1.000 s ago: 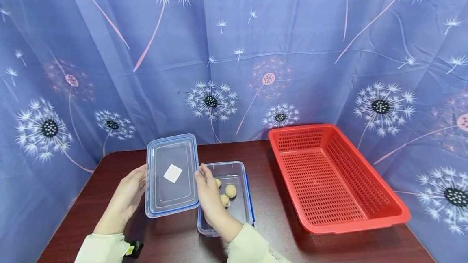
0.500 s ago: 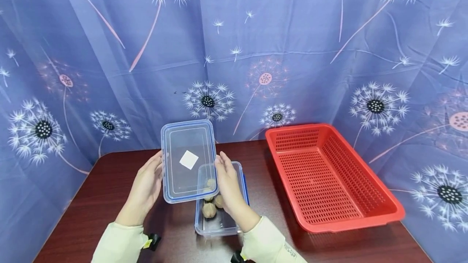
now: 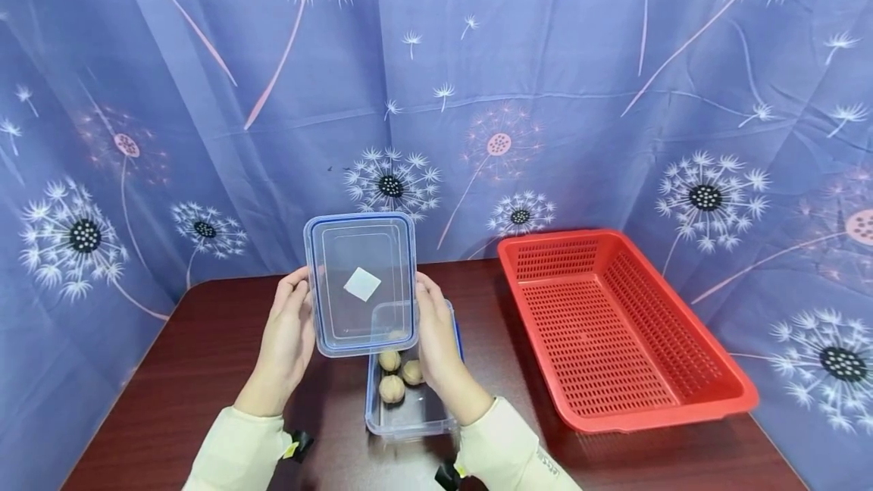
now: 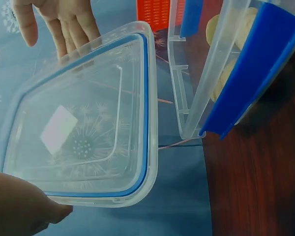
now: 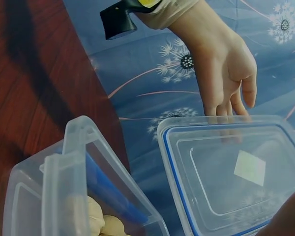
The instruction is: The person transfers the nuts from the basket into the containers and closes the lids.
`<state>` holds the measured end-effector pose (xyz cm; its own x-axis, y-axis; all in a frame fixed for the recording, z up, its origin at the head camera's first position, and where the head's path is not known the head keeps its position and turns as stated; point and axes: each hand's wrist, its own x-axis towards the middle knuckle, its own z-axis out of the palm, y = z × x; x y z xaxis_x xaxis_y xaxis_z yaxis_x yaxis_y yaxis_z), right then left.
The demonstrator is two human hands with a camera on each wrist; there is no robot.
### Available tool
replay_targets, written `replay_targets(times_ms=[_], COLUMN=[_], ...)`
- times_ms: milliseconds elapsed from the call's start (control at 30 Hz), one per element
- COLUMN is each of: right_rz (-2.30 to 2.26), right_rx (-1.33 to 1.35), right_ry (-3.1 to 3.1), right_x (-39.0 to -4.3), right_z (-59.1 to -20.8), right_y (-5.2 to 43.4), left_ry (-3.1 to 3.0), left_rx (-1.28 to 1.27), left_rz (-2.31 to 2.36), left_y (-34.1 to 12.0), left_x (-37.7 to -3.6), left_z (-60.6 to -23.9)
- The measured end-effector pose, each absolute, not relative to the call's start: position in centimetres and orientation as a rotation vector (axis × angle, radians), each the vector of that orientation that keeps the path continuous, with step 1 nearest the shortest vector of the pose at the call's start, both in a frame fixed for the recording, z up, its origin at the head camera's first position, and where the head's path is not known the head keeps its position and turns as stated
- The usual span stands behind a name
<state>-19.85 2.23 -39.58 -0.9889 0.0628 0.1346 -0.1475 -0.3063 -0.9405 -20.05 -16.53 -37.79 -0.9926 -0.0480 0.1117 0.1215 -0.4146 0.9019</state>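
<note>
My two hands hold a clear lid (image 3: 361, 283) with a blue seal and a white sticker, tilted up above the table. The left hand (image 3: 298, 290) pinches its left edge and the right hand (image 3: 424, 295) its right edge. Below and just behind the lid's lower edge stands a clear container (image 3: 409, 415) with blue clips, holding three walnuts (image 3: 391, 389). The left wrist view shows the lid (image 4: 83, 132) from below, with the container (image 4: 226, 83) to its right. In the right wrist view the left hand (image 5: 226, 78) meets the lid (image 5: 236, 172) at its far edge.
A red perforated basket (image 3: 614, 324) sits on the right half of the dark wooden table (image 3: 191, 370). A blue dandelion-print curtain (image 3: 477, 97) closes off the back and both sides.
Both hands have raised the lid and carried it to the right, from beside the container to above its far end. The container and basket have stayed put.
</note>
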Motion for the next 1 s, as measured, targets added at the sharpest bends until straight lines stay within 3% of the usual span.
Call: replay_targets(times_ms=[400, 700, 1000], right_rz=[2.481, 2.606, 2.595], right_rx=[0.013, -0.024, 0.162], right_ry=[-1.638, -1.505, -1.528], right_x=[-19.9, -19.9, -19.3], right_z=[-39.6, -40.4, -41.3], right_y=[2.4, 3.6, 4.8], left_ry=[-1.601, -2.149, -2.161], left_rx=[-0.195, -0.188, -0.273], left_rz=[-2.560, -2.427, -2.597], left_y=[-15.9, -16.7, -17.2], left_x=[-20.1, -19.3, -19.0], left_z=[-38.6, -39.1, -39.9])
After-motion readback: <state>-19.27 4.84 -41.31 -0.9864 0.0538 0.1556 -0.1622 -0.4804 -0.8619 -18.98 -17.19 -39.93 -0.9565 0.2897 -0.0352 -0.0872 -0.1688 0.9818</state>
